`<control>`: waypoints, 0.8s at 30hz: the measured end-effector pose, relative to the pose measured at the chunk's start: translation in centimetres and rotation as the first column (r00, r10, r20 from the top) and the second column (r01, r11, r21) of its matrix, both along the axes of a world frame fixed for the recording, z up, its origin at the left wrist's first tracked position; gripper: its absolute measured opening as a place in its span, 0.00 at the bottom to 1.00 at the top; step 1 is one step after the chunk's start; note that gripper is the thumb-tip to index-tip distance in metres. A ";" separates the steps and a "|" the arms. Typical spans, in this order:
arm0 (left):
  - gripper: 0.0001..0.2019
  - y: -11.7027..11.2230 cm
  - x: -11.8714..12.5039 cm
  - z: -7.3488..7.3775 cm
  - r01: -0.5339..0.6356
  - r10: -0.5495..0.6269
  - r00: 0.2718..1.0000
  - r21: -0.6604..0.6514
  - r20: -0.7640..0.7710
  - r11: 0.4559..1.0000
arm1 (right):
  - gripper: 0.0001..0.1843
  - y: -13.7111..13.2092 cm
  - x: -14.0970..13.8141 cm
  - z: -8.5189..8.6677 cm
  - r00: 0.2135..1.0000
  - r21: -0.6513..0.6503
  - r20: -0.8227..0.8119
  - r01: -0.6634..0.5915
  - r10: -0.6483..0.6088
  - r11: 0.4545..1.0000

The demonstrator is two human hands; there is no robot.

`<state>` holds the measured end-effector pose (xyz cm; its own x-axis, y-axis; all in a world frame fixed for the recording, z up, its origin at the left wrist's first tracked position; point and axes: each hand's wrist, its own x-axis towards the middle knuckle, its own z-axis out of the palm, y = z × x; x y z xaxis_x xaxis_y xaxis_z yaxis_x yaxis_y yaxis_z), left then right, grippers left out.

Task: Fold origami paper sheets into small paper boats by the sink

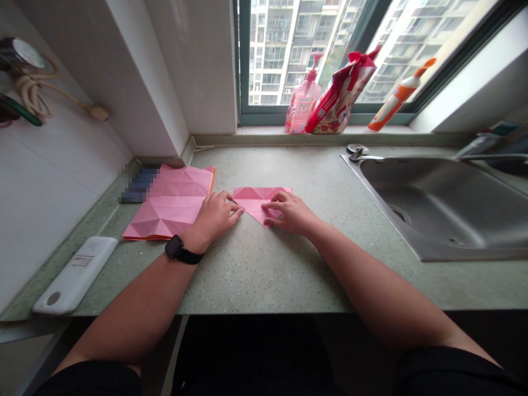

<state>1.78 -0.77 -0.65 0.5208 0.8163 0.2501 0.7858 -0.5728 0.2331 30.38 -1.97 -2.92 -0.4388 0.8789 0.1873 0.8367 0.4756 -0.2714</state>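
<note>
1. The folded pink paper (251, 201) lay on the green speckled countertop (268, 264), in the middle, its point turned toward the near edge.
2. The left hand (214, 217) rested palm down with loosely spread fingers, its fingertips touching the paper's left edge; it gripped nothing.
3. A black watch (179, 248) sat on that wrist.
4. The right hand (289, 212) lay flat over the paper's right part, fingers pressing down on it rather than closing around it.
5. Just left of the left hand lay a stack of creased pink sheets (173, 203).
6. A white slab-shaped device (76, 275) lay near the left edge.
7. The steel sink (445, 203) was set to the right.
8. On the far windowsill stood a pink pump bottle (303, 102), a red bag (342, 96) and a leaning orange bottle (398, 96).
</note>
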 end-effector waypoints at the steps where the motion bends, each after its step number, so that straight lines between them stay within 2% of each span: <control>1: 0.13 0.1 -0.1 -0.1 -0.012 0.012 1.000 0.005 0.001 1.000 | 0.25 0.0 0.0 0.0 1.000 -0.003 0.001 0.003 -0.003 1.000; 12: 0.13 0.5 -0.7 -0.8 -0.139 0.140 0.990 0.069 -0.008 0.988 | 0.23 0.1 0.1 -0.5 1.000 0.030 -0.029 -0.007 0.008 1.000; 17: 0.19 0.4 -0.7 -0.4 -0.191 0.194 0.978 0.043 -0.071 0.981 | 0.24 -0.2 -0.1 -0.2 1.000 0.020 -0.008 0.007 -0.007 1.000; 20: 0.23 0.0 -0.3 0.2 -0.090 0.088 0.996 0.073 0.018 0.993 | 0.22 -0.3 -0.2 -0.1 1.000 0.044 -0.012 -0.018 0.019 0.999; 24: 0.18 -1.5 0.9 0.6 0.200 -0.207 0.967 0.062 0.147 0.978 | 0.20 -0.2 -0.2 -0.3 0.997 0.069 -0.022 -0.077 0.079 0.995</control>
